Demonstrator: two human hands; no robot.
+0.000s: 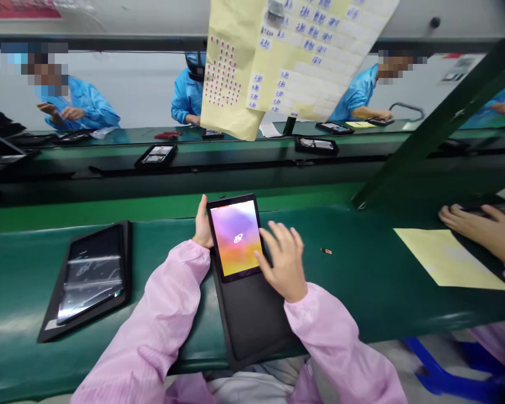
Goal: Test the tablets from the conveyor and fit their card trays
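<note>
— Pink sleeves (168, 314) at lower centre: what is gripped by the left hand (202, 227)?
— The left edge of the lit tablet (236, 237) is clasped, above a black tray (252, 320). Its right edge is touched by the right hand (283, 258), opened, fingers spread.

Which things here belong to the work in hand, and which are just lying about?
In hand: lit tablet, its edge gripped by the left hand, right hand resting on its other edge; black tray under it.
Lying about: wrapped tablet at left; small red piece; yellow paper; hanging label sheet; co-worker's hand.
</note>
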